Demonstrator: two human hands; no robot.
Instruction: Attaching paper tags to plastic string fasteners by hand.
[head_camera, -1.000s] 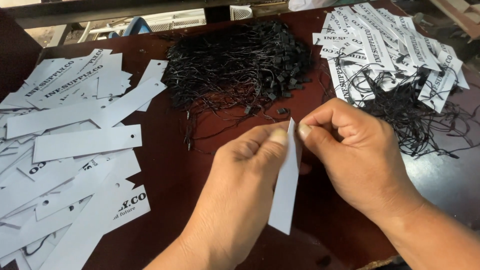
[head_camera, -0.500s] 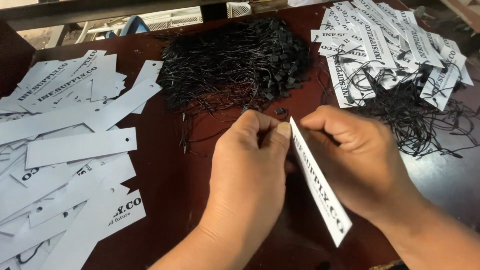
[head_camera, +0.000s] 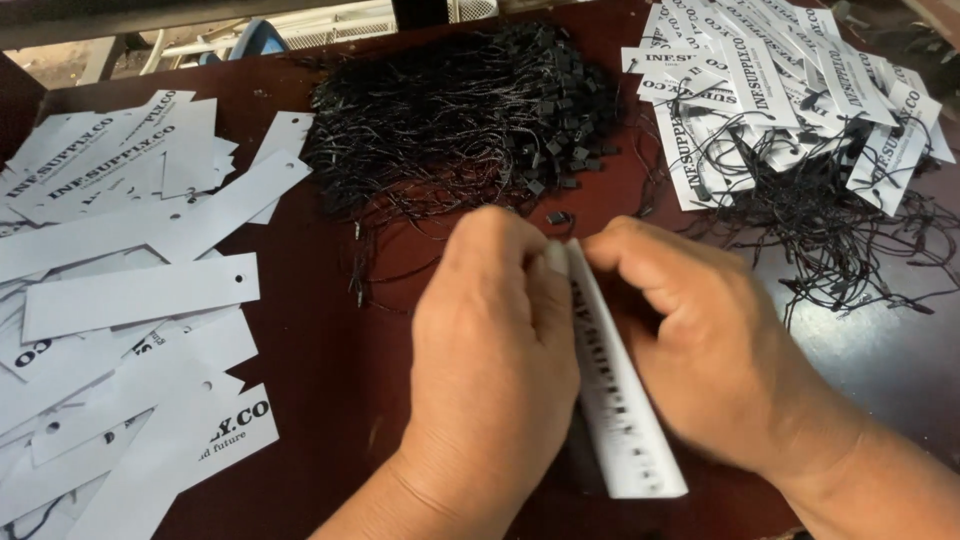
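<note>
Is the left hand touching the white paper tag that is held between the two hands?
Touching. In the head view, the fingertips of the left hand press against the top end of the white paper tag, with no gap visible.

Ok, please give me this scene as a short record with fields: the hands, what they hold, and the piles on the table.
left hand: left hand pinches the top end of the tag
right hand: right hand grips the same end from the other side
held thing: one long white paper tag, printed, seen nearly edge-on
far middle: heap of black strings
left side: loose white tags, no strings
far right: pile of strung tags
surface: dark red-brown table
</note>
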